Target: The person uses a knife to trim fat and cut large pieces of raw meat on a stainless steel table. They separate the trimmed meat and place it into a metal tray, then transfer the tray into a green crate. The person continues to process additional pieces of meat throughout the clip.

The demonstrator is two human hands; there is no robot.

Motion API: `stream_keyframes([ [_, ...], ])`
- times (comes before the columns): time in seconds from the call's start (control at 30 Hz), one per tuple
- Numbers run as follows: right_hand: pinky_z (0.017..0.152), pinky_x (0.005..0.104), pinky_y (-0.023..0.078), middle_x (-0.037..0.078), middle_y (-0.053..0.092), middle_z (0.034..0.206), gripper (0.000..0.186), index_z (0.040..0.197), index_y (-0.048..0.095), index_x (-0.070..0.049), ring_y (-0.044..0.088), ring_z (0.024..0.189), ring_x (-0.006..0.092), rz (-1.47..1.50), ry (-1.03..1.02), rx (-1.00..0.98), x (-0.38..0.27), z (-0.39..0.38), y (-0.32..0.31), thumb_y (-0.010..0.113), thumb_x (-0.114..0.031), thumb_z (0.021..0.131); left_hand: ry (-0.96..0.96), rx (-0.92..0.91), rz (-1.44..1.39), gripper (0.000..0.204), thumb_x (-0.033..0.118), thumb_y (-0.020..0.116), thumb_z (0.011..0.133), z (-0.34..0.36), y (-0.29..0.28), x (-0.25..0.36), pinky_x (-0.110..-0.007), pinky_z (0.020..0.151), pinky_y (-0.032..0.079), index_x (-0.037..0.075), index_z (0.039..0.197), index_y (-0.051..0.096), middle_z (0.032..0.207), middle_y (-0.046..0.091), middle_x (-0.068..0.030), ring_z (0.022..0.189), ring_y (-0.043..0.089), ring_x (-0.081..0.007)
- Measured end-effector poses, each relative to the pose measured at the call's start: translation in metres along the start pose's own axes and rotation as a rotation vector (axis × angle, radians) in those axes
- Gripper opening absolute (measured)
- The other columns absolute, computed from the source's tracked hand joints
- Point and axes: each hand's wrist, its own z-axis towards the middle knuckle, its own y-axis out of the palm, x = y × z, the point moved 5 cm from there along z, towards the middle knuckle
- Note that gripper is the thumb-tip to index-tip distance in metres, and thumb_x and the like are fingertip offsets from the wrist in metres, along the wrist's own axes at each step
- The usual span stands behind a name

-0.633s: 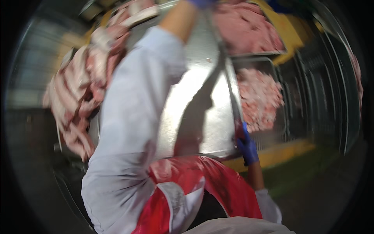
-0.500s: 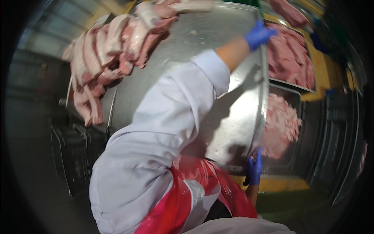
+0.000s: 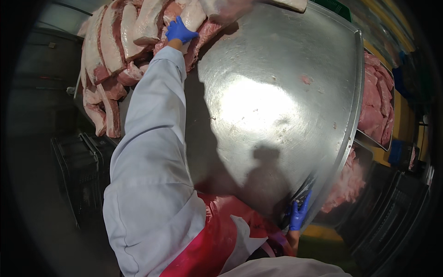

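Observation:
My left hand [image 3: 181,31], in a blue glove, reaches to the far left with its fingers spread over a pale strip of pork [image 3: 193,19]; it seems to touch the meat without closing round it. Long fatty strips of pork [image 3: 113,39] lie heaped about it on the metal table [image 3: 277,60]. Low on the right, by the table's rim, is my gloved right hand [image 3: 299,213]. A dark, narrow blade, apparently a knife [image 3: 303,188], slants up beside its fingers. The handle is hidden by that hand.
Beyond the table's raised right rim stand a tray of red meat slabs [image 3: 376,104] and a tub of pale trimmings [image 3: 344,184]. Black crates are at the left [image 3: 80,171] and lower right [image 3: 392,207]. A green crate [image 3: 334,7] shows at the far edge.
My left hand has swung from the red meat tray on the right to the pork strips at the far left. My view has shifted left; the right hand stays near the table's rim.

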Motion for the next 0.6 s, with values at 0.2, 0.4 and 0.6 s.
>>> stream_keyframes([
  [0.2, 0.046, 0.0223, 0.04, 0.001, 0.051, 0.077, 0.085, 0.162, 0.015, -0.024, 0.044, 0.051, 0.0082, 0.092, 0.133, 0.063, -0.026, -0.001, 0.017, 0.056, 0.007, 0.094, 0.072, -0.124, -0.15, 0.125, 0.057, 0.085, 0.053, 0.05, 0.008, -0.044, -0.047, 0.108, 0.045, -0.002, 0.149, 0.032, 0.138, 0.054, -0.0288, 0.128, 0.054, -0.0431],
  [0.4, 0.047, 0.0225, 0.041, 0.0, 0.051, 0.077, 0.084, 0.162, 0.016, -0.024, 0.046, 0.052, 0.0083, 0.081, 0.065, 0.135, -0.027, -0.002, 0.022, 0.057, 0.005, 0.095, 0.011, -0.219, -0.422, 0.112, 0.04, 0.088, 0.054, 0.052, 0.018, -0.054, -0.042, 0.087, 0.057, -0.008, 0.141, 0.035, 0.127, 0.06, -0.0287, 0.109, 0.065, -0.0364],
  [0.6, 0.045, 0.0235, 0.042, 0.001, 0.052, 0.077, 0.084, 0.161, 0.018, -0.026, 0.048, 0.052, 0.0089, 0.087, 0.098, 0.151, -0.014, 0.002, 0.019, 0.056, 0.006, 0.094, -0.012, -0.413, -0.799, 0.076, 0.032, 0.088, 0.06, 0.021, 0.037, -0.084, -0.041, 0.084, 0.055, -0.008, 0.118, 0.059, 0.11, 0.068, -0.0219, 0.101, 0.067, -0.0338],
])
